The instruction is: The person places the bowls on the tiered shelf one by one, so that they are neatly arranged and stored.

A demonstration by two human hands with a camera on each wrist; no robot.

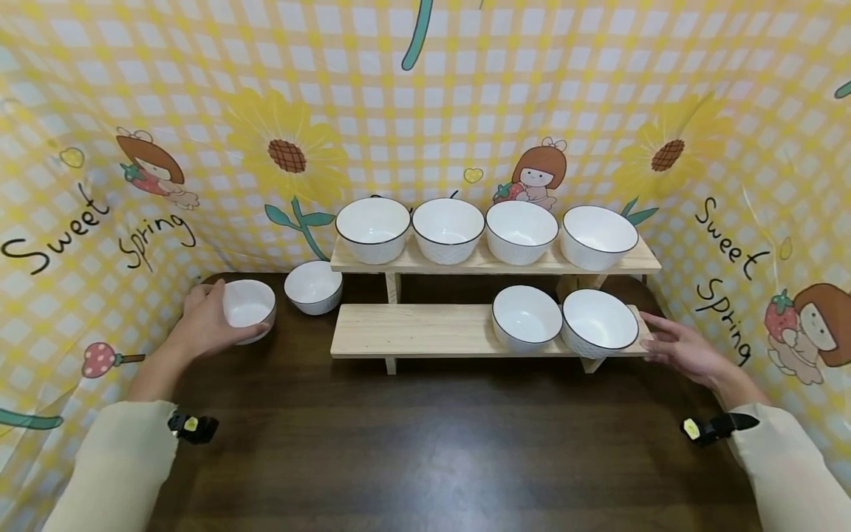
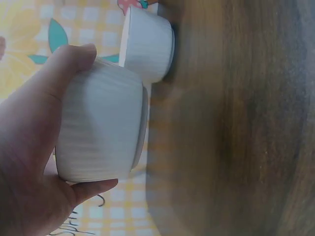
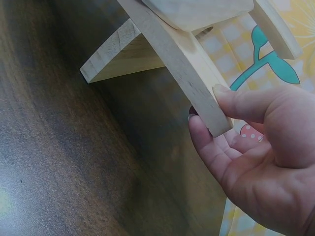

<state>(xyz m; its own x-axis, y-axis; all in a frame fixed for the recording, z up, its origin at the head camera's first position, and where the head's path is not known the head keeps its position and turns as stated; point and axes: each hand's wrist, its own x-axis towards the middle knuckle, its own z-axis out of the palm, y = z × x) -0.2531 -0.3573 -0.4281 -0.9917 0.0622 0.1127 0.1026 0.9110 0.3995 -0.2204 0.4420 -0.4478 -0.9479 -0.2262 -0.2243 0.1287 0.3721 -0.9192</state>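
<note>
My left hand (image 1: 211, 318) grips a white bowl (image 1: 249, 304) at the left, its thumb and fingers spread round the sides. In the left wrist view the bowl (image 2: 101, 123) has a ribbed outside, and its base appears raised off the table. Next to it a second white bowl (image 1: 314, 288) stands on the table. At the other end, my right hand (image 1: 685, 350) holds the right end of the lower wooden shelf (image 1: 412, 330). In the right wrist view the thumb lies on top of the board (image 3: 189, 73), with fingers beneath it.
Two dark-rimmed bowls, one (image 1: 527, 319) beside the other (image 1: 600, 322), sit on the right part of the lower shelf. Several more, such as the leftmost bowl (image 1: 373, 229), line the upper shelf (image 1: 492, 267). A checked cloth (image 1: 412, 133) surrounds the dark wooden table (image 1: 425, 436).
</note>
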